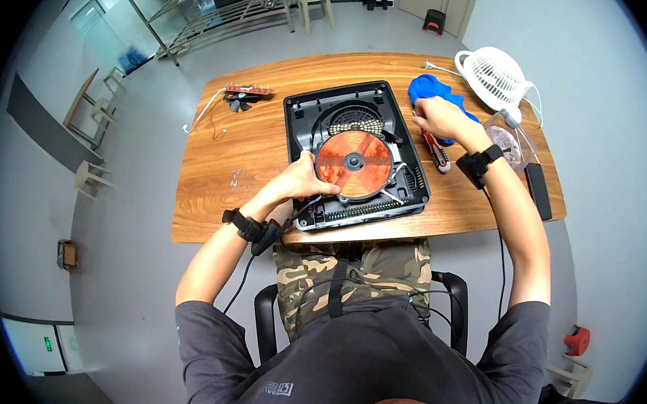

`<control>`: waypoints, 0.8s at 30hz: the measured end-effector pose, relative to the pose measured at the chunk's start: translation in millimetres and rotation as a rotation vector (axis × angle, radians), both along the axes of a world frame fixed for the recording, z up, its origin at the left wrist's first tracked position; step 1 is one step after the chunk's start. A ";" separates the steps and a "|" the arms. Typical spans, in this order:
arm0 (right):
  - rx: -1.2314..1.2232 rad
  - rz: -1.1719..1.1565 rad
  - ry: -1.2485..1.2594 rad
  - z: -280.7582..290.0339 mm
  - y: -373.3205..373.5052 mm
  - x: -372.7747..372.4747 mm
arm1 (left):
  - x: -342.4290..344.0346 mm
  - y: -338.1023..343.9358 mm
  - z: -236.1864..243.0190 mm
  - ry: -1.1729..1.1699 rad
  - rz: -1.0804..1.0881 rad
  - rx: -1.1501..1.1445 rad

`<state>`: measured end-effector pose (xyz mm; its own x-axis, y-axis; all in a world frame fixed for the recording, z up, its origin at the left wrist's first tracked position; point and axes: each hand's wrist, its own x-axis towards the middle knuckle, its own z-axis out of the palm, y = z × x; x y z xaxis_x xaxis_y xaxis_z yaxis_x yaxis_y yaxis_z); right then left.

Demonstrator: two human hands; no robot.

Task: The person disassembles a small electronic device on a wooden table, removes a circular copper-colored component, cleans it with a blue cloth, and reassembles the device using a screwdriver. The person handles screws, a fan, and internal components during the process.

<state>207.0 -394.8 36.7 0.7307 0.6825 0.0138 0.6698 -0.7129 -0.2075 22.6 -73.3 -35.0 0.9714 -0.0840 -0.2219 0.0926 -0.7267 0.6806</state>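
An opened induction cooker base [295,126], a black shallow housing, lies on the wooden table in front of me. Its round copper coil [364,147] shows a dark hub in the middle. My left hand [306,180] grips the coil's lower left rim, with the thumb along the near edge. To the right of the housing, my right hand [447,119] is closed over a crumpled blue cloth [425,86]. What its curled fingers hold is hidden. A red and grey tool handle [438,151] reaches toward me from just below those fingers.
A white fan with a cage [494,72] stands at the far right, beside a clear plastic container [516,136] and a black bar-shaped object [537,191]. At the far left lies a small black fan [241,102] with a circuit board [249,89]. Cables trail from both wrist straps.
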 end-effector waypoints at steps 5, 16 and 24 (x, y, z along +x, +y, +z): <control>-0.261 -0.087 0.063 -28.1 -34.6 3.1 | -5.0 1.2 15.2 0.050 0.060 -0.048; -0.457 -0.195 0.149 -42.2 -23.6 -4.4 | -28.5 152.2 20.7 -0.305 0.279 0.305; -0.320 -0.275 0.286 -53.7 -21.5 -13.4 | -50.5 190.2 -13.1 -0.266 0.188 0.400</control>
